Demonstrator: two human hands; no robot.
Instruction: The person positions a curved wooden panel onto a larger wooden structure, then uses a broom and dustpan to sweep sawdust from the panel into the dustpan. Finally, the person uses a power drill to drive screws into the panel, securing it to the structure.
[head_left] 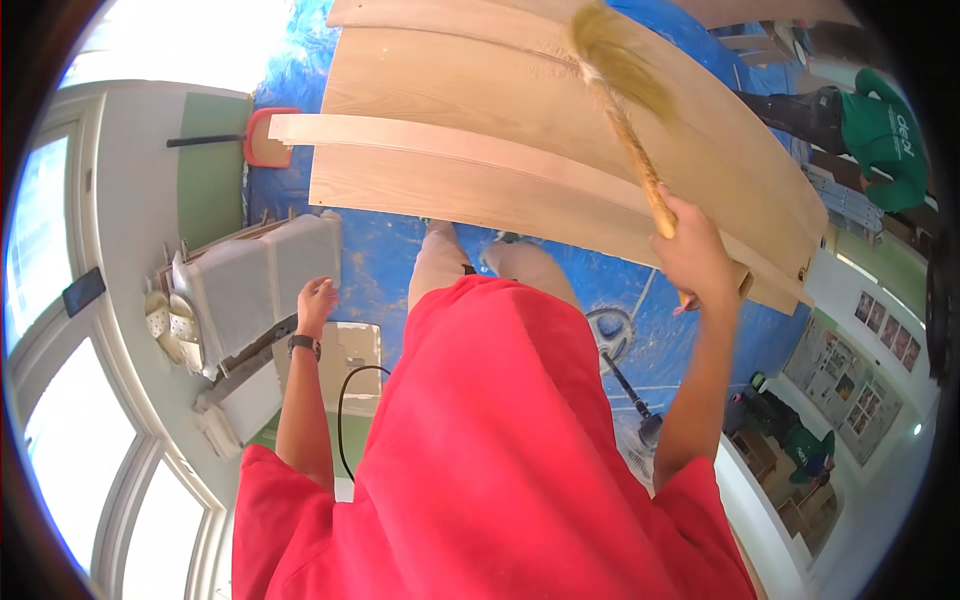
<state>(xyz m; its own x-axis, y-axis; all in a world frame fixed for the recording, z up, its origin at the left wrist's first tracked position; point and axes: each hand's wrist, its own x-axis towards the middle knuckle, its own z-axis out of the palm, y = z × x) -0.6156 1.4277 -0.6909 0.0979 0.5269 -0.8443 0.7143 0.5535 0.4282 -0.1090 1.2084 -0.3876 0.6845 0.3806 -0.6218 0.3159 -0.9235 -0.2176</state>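
My right hand is wrapped round the light wooden handle of a short straw broom. Its yellowish bristles are smeared by motion over a large pale wooden panel, and some dust or loose bits show on the wood beside them. A long raised wooden strip runs along the panel's near part. Off to the left, my left hand hangs in the air with loosely bent fingers and nothing visible in it. A dark watch is on that wrist.
Blue plastic sheeting covers the floor. A red dustpan with a dark handle lies left of the panel. A covered bench-like piece stands by the left wall. Two people in green tops are at the right.
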